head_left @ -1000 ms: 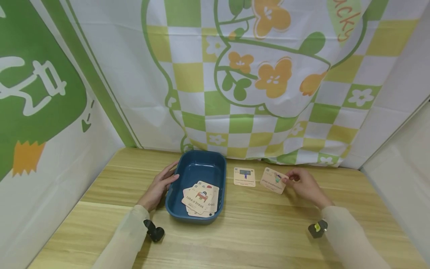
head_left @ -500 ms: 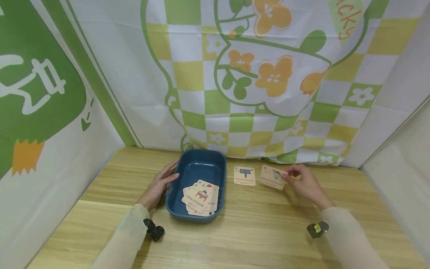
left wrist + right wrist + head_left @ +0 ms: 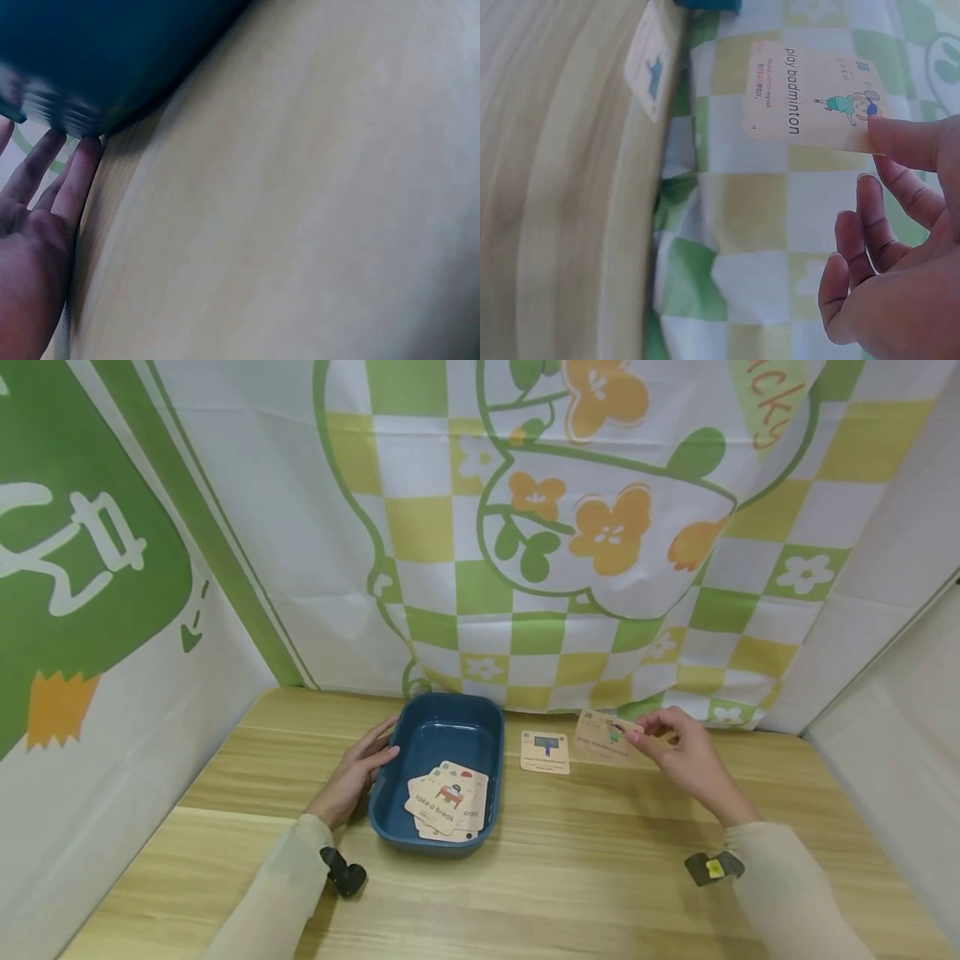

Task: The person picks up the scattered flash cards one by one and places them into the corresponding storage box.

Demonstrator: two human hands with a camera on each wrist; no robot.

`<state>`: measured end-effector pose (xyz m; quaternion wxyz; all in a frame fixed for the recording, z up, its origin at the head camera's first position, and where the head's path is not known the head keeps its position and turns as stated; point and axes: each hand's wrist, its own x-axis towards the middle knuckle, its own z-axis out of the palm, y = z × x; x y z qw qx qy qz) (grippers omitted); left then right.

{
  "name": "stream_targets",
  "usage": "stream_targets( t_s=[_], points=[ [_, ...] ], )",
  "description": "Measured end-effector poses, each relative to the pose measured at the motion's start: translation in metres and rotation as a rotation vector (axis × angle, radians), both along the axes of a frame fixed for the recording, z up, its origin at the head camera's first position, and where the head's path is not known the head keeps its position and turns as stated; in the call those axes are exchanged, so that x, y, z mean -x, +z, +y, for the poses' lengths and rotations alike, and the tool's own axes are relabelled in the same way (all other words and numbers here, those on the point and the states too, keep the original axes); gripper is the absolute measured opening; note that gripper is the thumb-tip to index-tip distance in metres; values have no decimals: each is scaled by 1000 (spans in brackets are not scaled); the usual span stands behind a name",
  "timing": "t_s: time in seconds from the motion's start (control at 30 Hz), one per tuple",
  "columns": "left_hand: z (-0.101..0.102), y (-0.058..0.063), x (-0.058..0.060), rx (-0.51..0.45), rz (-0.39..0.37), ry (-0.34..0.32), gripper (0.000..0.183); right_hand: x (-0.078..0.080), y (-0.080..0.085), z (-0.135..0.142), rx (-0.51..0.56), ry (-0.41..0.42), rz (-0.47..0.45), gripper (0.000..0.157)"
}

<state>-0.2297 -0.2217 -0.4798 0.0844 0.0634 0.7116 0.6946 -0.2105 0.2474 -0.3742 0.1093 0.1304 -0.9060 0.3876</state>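
Observation:
My right hand [image 3: 686,752] pinches a flash card [image 3: 814,97] by its edge between thumb and finger, the other fingers loosely bent. The card reads "play badminton" and shows a figure with a racket; it is raised and tilted above the table. My left hand [image 3: 358,772] holds the left side of a dark blue plastic tub [image 3: 386,822], thumb over the rim and fingers along the outer wall. Several cards [image 3: 442,797] lie overlapped in the tub's near end, "take a break" on top. Another card [image 3: 545,752], with a blackboard picture, lies flat right of the tub.
The wooden table [image 3: 570,885] ends at a hanging cloth [image 3: 480,635] with green and yellow checks, just behind the tub and cards. Printed fabric [image 3: 90,568] stands along the left, and a pale wall [image 3: 900,710] along the right.
My right hand has lifted the badminton card up and slightly left, tilting it towards the back cloth. My left hand and the tub have stayed put.

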Motion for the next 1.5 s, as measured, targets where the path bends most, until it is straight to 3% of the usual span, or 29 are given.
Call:
stream_targets(
  t_s=[0.33, 0.83, 1.5],
  points=[
    [0, 0, -1, 2, -5, 2, 64, -8, 13, -12, 33, 20, 19, 16],
    [0, 1, -1, 4, -1, -2, 64, -9, 4, -38, 57, 117, -12, 11],
    [0, 1, -1, 3, -2, -3, 64, -12, -3, -82, 153, 240, 34, 8]
  ],
)
